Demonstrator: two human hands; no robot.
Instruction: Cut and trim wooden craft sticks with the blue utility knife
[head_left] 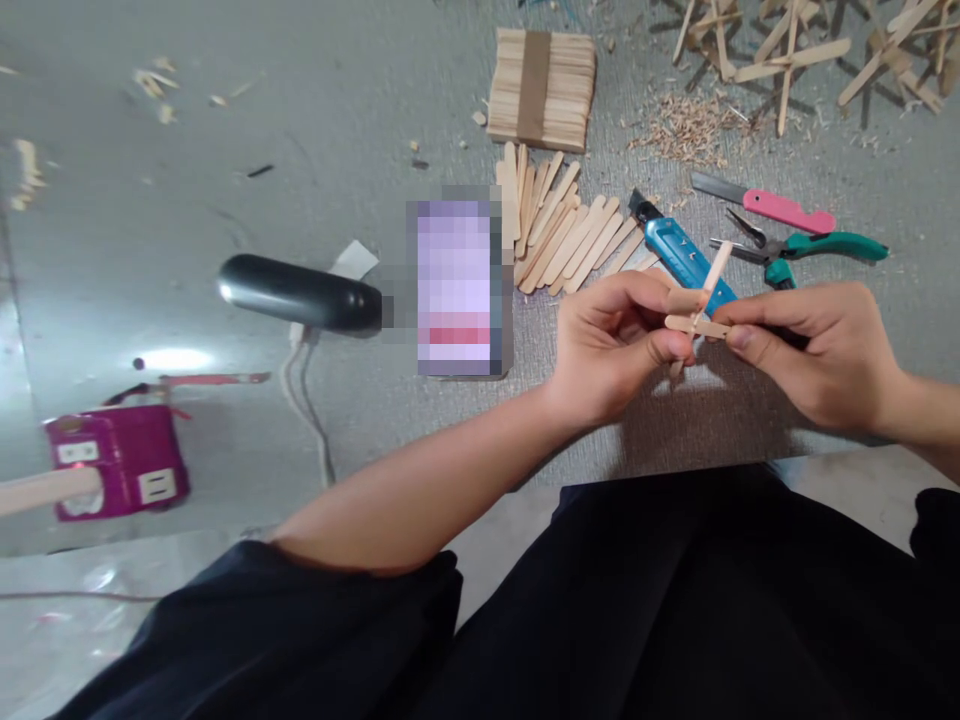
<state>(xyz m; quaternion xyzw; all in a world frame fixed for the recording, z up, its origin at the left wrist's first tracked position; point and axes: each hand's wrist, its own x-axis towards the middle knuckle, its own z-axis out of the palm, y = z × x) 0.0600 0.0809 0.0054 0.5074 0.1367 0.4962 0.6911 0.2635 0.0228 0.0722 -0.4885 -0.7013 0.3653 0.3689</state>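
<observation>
Both hands meet above the near edge of the grey surface (360,130), holding a crossed-stick piece (702,326) between them. The fingers of the left hand (600,345) pinch its left side, thumb below and forefinger above; those of the right hand (832,350) grip its right end between thumb and forefinger. One pale stick of the piece slants up and away from the hands, and another lies crosswise; how they are joined at the crossing is too small to tell. Just beyond the hands lies a blue cutter (679,252), its dark tip toward the far left, with green-handled pliers (829,245) to its right and a pink-handled blade (787,208) beyond those. Loose wooden sticks (551,245) fan out beyond the left hand, below a banded bundle (566,95). A heap of wood shavings (694,130) sits beyond the cutter, near more crossed sticks (791,65) at the far right. Left of the loose sticks is a pixelated rectangle (454,280), its content unreadable.
</observation>
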